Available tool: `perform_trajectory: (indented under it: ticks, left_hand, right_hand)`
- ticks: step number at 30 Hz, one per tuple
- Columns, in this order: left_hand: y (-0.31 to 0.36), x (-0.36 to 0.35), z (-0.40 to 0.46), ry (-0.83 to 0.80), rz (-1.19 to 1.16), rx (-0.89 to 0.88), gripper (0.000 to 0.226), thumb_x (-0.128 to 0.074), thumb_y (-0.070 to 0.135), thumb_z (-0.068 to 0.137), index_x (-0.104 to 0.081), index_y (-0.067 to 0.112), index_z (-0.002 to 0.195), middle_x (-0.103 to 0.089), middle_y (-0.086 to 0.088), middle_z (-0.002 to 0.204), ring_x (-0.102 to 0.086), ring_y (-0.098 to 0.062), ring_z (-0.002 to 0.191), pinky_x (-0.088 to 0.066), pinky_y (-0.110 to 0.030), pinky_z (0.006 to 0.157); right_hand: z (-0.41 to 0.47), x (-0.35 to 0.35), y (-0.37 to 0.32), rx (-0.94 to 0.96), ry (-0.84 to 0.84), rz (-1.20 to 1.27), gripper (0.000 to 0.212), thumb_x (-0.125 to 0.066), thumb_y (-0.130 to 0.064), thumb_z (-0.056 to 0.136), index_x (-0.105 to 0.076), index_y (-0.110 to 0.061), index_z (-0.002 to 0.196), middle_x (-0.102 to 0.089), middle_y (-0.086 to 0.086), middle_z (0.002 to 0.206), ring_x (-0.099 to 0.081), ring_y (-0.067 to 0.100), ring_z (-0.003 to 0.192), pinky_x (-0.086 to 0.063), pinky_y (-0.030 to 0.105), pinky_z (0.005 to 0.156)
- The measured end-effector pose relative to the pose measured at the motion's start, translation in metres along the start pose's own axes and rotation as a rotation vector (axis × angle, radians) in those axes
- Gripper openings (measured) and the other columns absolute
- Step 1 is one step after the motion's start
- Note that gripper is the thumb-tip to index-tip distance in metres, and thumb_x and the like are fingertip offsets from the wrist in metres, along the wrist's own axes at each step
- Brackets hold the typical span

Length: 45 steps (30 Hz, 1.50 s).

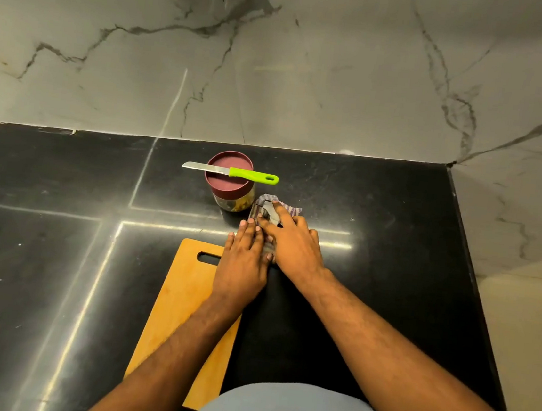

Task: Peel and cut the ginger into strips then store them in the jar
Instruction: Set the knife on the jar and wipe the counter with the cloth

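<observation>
Two hands on striped cloth point(291, 210) just right of jar point(233, 198). Left hand point(244, 262) flat, fingers straight, pressing cloth. Right hand point(292, 241) spread over cloth, fingertips toward jar. Jar lidded, yellowish pieces inside; knife point(233, 172) across lid. Cutting board point(182, 303) in front of jar, under left forearm.

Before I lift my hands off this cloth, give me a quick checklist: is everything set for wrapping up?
1. Jar lid on: ok, maroon lid closed.
2. Ginger strips in the jar: cannot tell, only yellowish contents show through the wall.
3. Knife parked safely: not ok, it balances across the jar lid with both ends overhanging.
4. Cutting board free of scraps: ok where visible; the left arm covers part.
5. Left hand and right hand free: ok, both press flat on the cloth.
</observation>
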<state>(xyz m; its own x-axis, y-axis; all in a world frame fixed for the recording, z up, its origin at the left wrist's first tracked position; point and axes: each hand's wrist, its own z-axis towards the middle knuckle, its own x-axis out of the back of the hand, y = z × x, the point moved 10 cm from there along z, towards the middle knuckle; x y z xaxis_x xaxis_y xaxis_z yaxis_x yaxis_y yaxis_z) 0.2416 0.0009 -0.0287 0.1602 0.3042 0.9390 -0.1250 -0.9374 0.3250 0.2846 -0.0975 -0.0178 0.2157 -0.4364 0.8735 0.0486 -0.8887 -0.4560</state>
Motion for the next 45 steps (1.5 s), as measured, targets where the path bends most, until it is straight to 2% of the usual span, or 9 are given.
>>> perform_trajectory:
  ticks: [3,7,13,17,21,24,31,38,45]
  left_hand:
    - [0.018,-0.009,0.005,-0.046,-0.02,-0.073,0.06,-0.035,0.025,0.106,-0.014,0.01,0.16,0.0,-0.009,0.168,0.002,-0.023,0.155,0.002,-0.036,0.124]
    - [0.061,-0.033,0.016,-0.124,-0.058,-0.161,0.067,-0.036,0.011,0.099,-0.009,0.007,0.16,0.005,-0.012,0.168,0.004,-0.024,0.155,0.001,-0.035,0.124]
    - [0.144,-0.054,0.035,-0.204,-0.119,-0.309,0.063,-0.039,0.018,0.103,-0.012,0.005,0.159,0.002,-0.013,0.167,-0.001,-0.026,0.155,-0.001,-0.034,0.123]
    - [0.211,-0.074,0.045,-0.295,-0.155,-0.439,0.064,-0.041,0.018,0.102,-0.014,0.008,0.16,0.0,-0.01,0.168,-0.003,-0.025,0.155,-0.003,-0.033,0.123]
    - [0.279,-0.1,0.033,-0.389,-0.182,-0.589,0.063,-0.042,0.021,0.1,-0.023,0.007,0.158,-0.008,-0.013,0.167,-0.01,-0.029,0.154,-0.012,-0.046,0.125]
    - [0.323,-0.121,0.014,-0.434,-0.179,-0.692,0.062,-0.045,0.021,0.102,-0.022,0.013,0.159,-0.006,-0.007,0.168,-0.006,-0.026,0.155,-0.01,-0.046,0.125]
    - [0.402,-0.162,-0.047,-0.475,-0.016,-0.97,0.066,-0.043,0.029,0.102,-0.015,0.015,0.16,-0.005,-0.006,0.168,0.003,-0.022,0.155,0.002,-0.04,0.126]
    - [0.372,-0.117,-0.025,-0.295,-0.175,-0.81,0.066,-0.043,0.032,0.104,-0.014,0.013,0.16,-0.003,-0.008,0.168,0.0,-0.019,0.155,0.0,-0.032,0.125]
    - [0.266,-0.064,0.007,-0.081,-0.319,-0.51,0.062,-0.039,0.033,0.107,-0.008,0.019,0.16,0.002,0.001,0.168,0.001,-0.012,0.155,-0.009,-0.025,0.123]
  right_hand:
    - [-0.003,0.009,0.034,-0.219,0.002,0.297,0.056,-0.044,-0.065,0.09,-0.032,-0.05,0.142,-0.039,0.003,0.136,-0.041,0.031,0.122,-0.036,0.036,0.098]
    - [-0.016,0.036,0.073,-0.285,0.058,0.34,0.055,-0.047,-0.066,0.087,-0.036,-0.051,0.139,-0.042,0.004,0.128,-0.043,0.031,0.119,-0.035,0.035,0.098]
    - [-0.045,0.079,0.148,-0.441,0.149,0.312,0.049,-0.048,-0.062,0.088,-0.04,-0.049,0.135,-0.044,0.007,0.119,-0.048,0.033,0.111,-0.039,0.038,0.098]
    - [-0.073,0.115,0.202,-0.531,0.198,0.178,0.05,-0.045,-0.056,0.092,-0.038,-0.04,0.139,-0.044,0.012,0.124,-0.049,0.035,0.114,-0.041,0.046,0.1]
    - [-0.113,0.145,0.24,-0.514,0.145,-0.167,0.045,-0.038,-0.041,0.102,-0.039,-0.025,0.144,-0.038,0.009,0.14,-0.045,0.037,0.117,-0.042,0.042,0.096]
    - [-0.146,0.146,0.276,-0.59,0.104,-0.355,0.04,-0.049,-0.031,0.096,-0.05,-0.022,0.136,-0.038,0.008,0.134,-0.047,0.034,0.11,-0.047,0.041,0.087]
    - [-0.231,0.151,0.336,-0.859,-0.012,-0.445,0.032,-0.049,-0.024,0.096,-0.058,-0.022,0.126,-0.04,0.012,0.13,-0.041,0.03,0.113,-0.05,0.046,0.088]
    - [-0.212,0.178,0.297,-0.7,0.175,-0.393,0.043,-0.069,-0.034,0.082,-0.06,-0.022,0.122,-0.04,0.011,0.128,-0.045,0.03,0.108,-0.052,0.043,0.083]
    - [-0.131,0.18,0.2,-0.32,0.249,-0.285,0.056,-0.061,-0.032,0.088,-0.043,-0.024,0.14,-0.034,0.01,0.138,-0.041,0.029,0.112,-0.046,0.038,0.091]
